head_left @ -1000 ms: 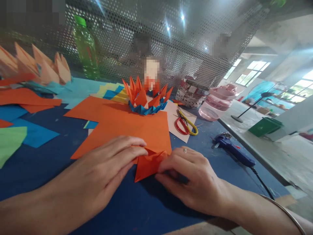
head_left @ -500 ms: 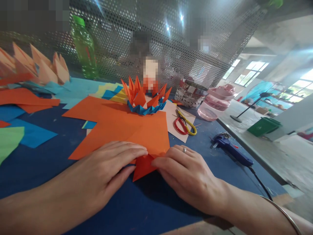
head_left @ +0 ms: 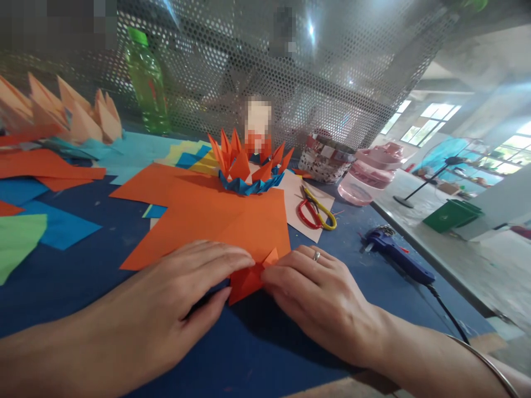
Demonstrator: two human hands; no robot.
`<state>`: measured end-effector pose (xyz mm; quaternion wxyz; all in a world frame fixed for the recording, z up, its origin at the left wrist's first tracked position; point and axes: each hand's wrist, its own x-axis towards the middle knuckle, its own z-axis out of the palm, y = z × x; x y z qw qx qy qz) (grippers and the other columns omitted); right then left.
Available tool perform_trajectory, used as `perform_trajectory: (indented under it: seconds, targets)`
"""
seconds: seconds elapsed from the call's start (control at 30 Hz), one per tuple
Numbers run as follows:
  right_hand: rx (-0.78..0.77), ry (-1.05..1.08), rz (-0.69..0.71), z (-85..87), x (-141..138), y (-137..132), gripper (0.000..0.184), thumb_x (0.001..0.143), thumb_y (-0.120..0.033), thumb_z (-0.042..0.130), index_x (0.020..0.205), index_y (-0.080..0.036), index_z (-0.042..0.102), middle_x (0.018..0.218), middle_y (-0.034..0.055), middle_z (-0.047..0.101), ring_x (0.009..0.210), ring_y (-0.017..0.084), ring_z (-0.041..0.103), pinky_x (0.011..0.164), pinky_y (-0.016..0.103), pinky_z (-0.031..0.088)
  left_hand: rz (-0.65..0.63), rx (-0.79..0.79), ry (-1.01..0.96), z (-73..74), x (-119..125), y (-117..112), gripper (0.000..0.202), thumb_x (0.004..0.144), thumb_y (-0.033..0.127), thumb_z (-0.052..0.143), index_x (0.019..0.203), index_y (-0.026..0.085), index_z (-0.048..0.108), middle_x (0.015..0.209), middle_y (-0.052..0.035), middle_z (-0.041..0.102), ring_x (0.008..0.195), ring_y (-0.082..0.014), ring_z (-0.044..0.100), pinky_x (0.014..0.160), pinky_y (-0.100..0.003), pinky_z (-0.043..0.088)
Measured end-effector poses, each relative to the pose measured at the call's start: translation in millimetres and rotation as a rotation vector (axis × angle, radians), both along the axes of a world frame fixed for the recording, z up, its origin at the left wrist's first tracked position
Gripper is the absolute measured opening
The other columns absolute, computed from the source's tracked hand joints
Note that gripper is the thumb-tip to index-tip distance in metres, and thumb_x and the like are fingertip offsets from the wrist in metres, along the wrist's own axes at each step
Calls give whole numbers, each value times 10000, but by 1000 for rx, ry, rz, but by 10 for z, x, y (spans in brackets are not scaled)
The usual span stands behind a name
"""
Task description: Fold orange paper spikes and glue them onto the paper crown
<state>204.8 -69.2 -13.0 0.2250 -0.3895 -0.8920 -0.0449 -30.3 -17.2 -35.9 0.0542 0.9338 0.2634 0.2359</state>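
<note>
Orange folded paper (head_left: 244,284), creased to a sharp corner, lies at the near middle of the blue table (head_left: 207,367), by the near edge of the flat, smooth orange sheets (head_left: 232,218). Our left hand (head_left: 178,293) arches wide – thumb apart, fingertips on the paper – while our right hand (head_left: 319,293) pinches its right end. On the far side we see a spiky paper flower (head_left: 251,185); to the right, loop-handled scissors (head_left: 316,205) and a blue glue gun (head_left: 400,255).
</note>
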Motion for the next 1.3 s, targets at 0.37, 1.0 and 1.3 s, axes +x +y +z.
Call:
perform_trajectory:
  seconds: [0.37, 1.0, 1.3]
  targets:
    - [50, 45, 11, -1, -26, 2, 102, 900, -131, 562, 965, -136, 639, 867, 46, 657, 750, 162, 538, 691, 306, 452, -15, -16, -121, 4, 1, 21, 293, 911, 224, 503, 1188, 297, 564, 1166, 46, 669, 1056, -130, 633, 977, -203, 454]
    - [44, 52, 72, 5, -107, -14, 116, 884, -194, 613, 979, -140, 650, 928, 44, 669, 773, 159, 553, 705, 297, 474, 212, -325, -261, 148, 79, -25, 218, 827, 369, 607, 1043, 376, 629, 845, 114, 747, 684, -101, 706, 502, -102, 484]
    - [184, -70, 65, 35, -129, -40, 244, 941, -99, 459, 882, -134, 693, 845, 52, 683, 759, 165, 569, 691, 299, 466, 207, -455, -256, 165, 110, -31, 201, 831, 392, 585, 1005, 324, 659, 831, 77, 744, 661, -128, 695, 485, -144, 500]
